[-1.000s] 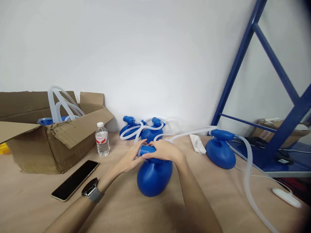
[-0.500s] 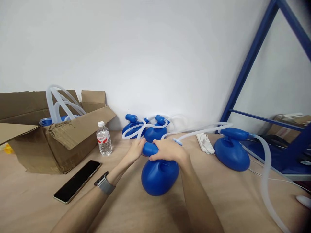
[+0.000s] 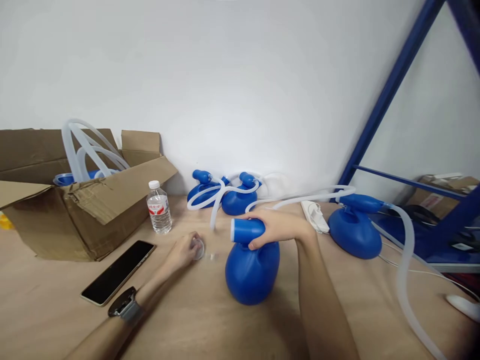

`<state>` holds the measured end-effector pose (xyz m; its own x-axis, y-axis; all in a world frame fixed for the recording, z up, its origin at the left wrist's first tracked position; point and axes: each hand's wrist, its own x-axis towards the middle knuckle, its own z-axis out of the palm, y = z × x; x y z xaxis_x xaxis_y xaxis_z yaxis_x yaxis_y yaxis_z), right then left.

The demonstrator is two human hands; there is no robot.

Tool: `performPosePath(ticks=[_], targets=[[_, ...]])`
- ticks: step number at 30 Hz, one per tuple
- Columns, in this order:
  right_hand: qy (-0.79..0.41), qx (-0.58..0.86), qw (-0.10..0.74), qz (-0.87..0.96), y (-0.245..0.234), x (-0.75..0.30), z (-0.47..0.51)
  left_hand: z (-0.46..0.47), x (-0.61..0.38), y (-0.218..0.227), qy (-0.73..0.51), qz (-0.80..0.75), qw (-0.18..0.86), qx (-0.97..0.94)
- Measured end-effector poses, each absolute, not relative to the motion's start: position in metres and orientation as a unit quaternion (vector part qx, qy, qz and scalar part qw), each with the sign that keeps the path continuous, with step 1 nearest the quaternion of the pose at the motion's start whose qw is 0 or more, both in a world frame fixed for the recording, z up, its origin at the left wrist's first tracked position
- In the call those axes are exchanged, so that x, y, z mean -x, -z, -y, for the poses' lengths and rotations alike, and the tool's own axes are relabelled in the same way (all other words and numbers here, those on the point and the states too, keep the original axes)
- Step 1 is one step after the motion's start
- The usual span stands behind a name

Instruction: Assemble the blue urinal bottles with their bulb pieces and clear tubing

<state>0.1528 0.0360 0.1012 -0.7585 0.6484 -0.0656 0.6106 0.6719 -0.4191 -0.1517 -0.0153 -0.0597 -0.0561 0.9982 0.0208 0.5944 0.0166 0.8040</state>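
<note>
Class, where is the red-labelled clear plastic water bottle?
Head view: the clear plastic water bottle stands left of centre, just right of the brown cardboard box.

Single head cam, worn by person, faces fwd & down; close above left hand [image 3: 183, 251], right hand [image 3: 279, 229], table [image 3: 48, 320]; wall [image 3: 225, 75] fills upper frame.

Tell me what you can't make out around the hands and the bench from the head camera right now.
Head view:
- Small clear piece at the left hand: partly hidden by the fingers, and too blurred to identify.
- Blue container's neck: partly hidden by the right hand.
- Cardboard box: its walls and flaps hide most of what is inside.
- White object: cut off by the right edge.
</note>
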Motion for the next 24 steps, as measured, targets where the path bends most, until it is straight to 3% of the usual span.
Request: performPosePath(ticks=[6, 12, 17, 24], targets=[[-0.199, 0.347, 0.044, 0.916, -0.099, -0.154, -0.038, 0.044, 0.133, 0.030, -0.363, -0.602, 0.117, -0.702], [-0.213, 0.332, 0.059, 0.917, -0.098, -0.150, -0.036, 0.054, 0.070, -0.035, -0.447, -0.494, 0.260, -0.699], [-0.231, 0.314, 0.062, 0.919, -0.098, -0.151, -0.036, 0.043, 0.063, -0.033, -0.456, -0.430, 0.436, -0.645], [-0.253, 0.270, 0.060, 0.927, -0.101, -0.150, -0.035, 0.043, 0.083, -0.033, -0.425, -0.400, 0.437, -0.684]])
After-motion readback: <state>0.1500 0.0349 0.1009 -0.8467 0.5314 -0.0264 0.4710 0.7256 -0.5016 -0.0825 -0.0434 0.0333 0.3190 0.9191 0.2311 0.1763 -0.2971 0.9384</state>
